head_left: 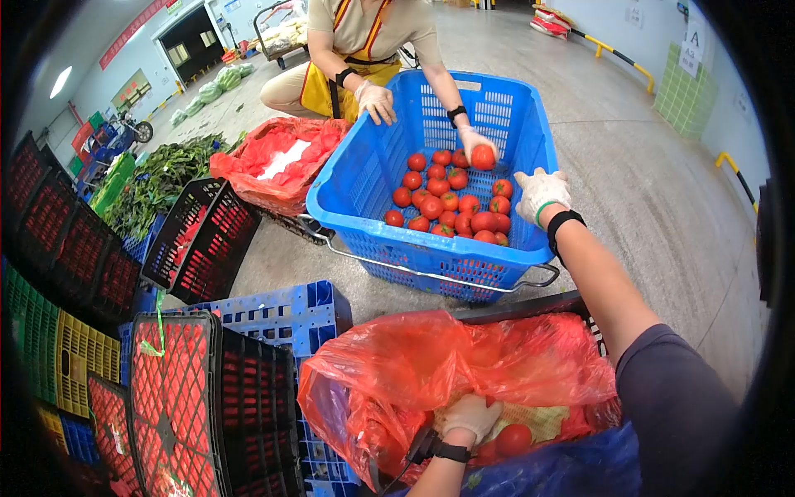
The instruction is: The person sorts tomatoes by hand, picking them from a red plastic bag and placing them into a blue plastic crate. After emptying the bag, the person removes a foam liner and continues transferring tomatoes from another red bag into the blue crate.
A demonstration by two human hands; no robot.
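My right hand [542, 195], in a white glove, is over the right rim of a large blue basket [447, 244], its fingers spread and empty. Several red tomatoes [431, 207] lie on the basket's floor. My left hand [470, 417], also gloved, reaches into a crate lined with red plastic film [414, 352]. Its fingers are partly hidden, so what it holds cannot be made out. Beside it in the crate are a tomato [513, 440] and a yellowish sheet [538, 421]. Across the basket, a co-worker's gloved hand [480, 151] holds a tomato; the other rests near the left rim.
A co-worker [377, 41] crouches behind the basket. At the left stand black crates [207, 240], a blue pallet [281, 319], a crate with red film [286, 161] and leafy greens [166, 178]. A tipped black crate [174, 398] stands at the lower left.
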